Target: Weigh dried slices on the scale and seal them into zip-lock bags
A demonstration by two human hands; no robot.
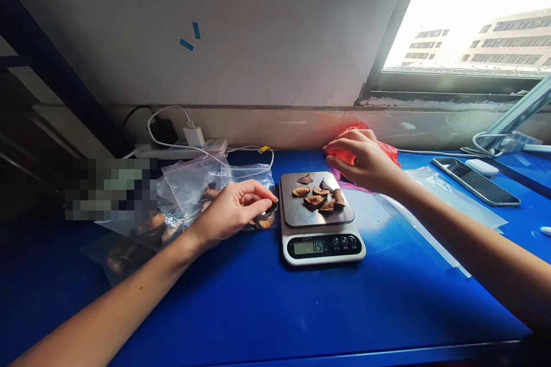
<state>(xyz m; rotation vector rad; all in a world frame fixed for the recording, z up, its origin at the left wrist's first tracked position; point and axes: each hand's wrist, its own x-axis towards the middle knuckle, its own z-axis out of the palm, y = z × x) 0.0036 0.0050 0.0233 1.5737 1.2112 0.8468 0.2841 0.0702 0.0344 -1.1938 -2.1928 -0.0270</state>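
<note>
1 wide stretch of blue tabletop [258,309] gives room on the near side of the left hand [239,206], running to the front edge [370,354]; the wall [275,40] bounds the far side. The left thumb and forefinger are pinched together on 1 small dark piece [274,206], just left of the digital scale [284,251]. To the right of that grip, at least 7 dried, curled brown pieces [338,199] lie on its steel plate, whose rim is unobstructed on the near side; the display [308,247] reads 8.5. Behind and left of the left hand are at least 3 zip bags [185,175], overlapping too much to count exactly.

The right hand [359,155] is loosely curved, thumb and fingertips apart, over 1 red plastic bag [390,153]; I cannot tell whether they touch. Right of it lie 1 smartphone [476,180] and 1 white case [482,167].
</note>
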